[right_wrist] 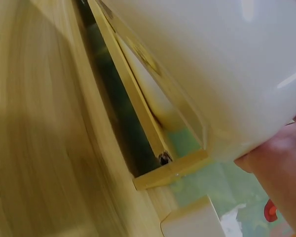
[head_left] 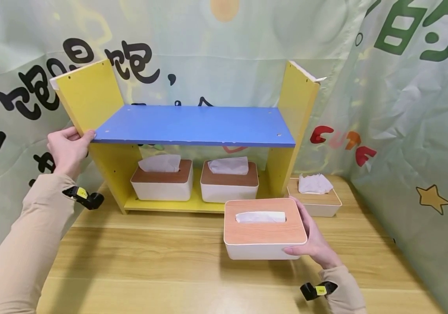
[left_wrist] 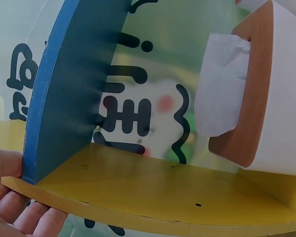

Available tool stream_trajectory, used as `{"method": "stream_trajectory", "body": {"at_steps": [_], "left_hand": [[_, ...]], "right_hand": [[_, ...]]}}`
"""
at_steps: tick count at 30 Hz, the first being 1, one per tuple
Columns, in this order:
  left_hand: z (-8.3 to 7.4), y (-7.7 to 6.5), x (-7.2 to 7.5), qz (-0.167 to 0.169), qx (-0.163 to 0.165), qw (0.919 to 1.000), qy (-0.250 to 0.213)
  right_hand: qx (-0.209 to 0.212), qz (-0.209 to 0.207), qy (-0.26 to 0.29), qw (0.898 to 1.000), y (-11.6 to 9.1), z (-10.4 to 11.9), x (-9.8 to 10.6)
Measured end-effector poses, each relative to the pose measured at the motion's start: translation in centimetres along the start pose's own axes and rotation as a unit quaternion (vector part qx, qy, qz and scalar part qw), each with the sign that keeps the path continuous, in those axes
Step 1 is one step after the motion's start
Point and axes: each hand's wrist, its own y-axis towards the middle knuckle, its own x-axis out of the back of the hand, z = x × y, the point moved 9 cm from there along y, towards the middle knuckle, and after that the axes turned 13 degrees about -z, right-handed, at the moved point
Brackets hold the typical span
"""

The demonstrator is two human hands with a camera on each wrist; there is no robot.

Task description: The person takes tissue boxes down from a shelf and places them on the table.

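My right hand (head_left: 313, 240) grips the right end of a white tissue box (head_left: 265, 231) with a wood-look lid, held above the table in front of the shelf. In the right wrist view, the white wall of that tissue box (right_wrist: 227, 64) fills the upper right. My left hand (head_left: 68, 146) holds the left side panel of the yellow and blue shelf (head_left: 196, 125), thumb at the blue board's corner. In the left wrist view, its fingers (left_wrist: 32, 215) curl under the yellow panel's edge. On the lower yellow board stand two more tissue boxes (head_left: 162, 181) (head_left: 229, 181), side by side.
Another tissue box (head_left: 315, 196) with a lighter lid stands on the wooden table (head_left: 149, 257), just right of the shelf. A printed cloth (head_left: 224, 35) hangs behind and along both sides. The shelf's right side panel (head_left: 298, 96) rises beside the blue board.
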Motion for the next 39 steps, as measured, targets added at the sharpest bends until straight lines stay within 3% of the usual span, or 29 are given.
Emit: {"method": "stream_trajectory", "body": {"at_steps": [17,27,39], "left_hand": [[0.1,0.1,0.0,-0.001,-0.003,1.0,-0.004],[0.1,0.1,0.1,0.0,0.005,0.9999,-0.016],[-0.1,-0.2,0.0,0.001,0.0,1.0,-0.005]], "right_hand": [[-0.005,0.007,-0.002,1.0,-0.9,-0.4,2.3],[-0.005,-0.014,-0.012,1.0,-1.4,-0.6,5.6],[-0.032,-0.003,-0.039,0.999,-1.8,-1.1,9.0]]}}
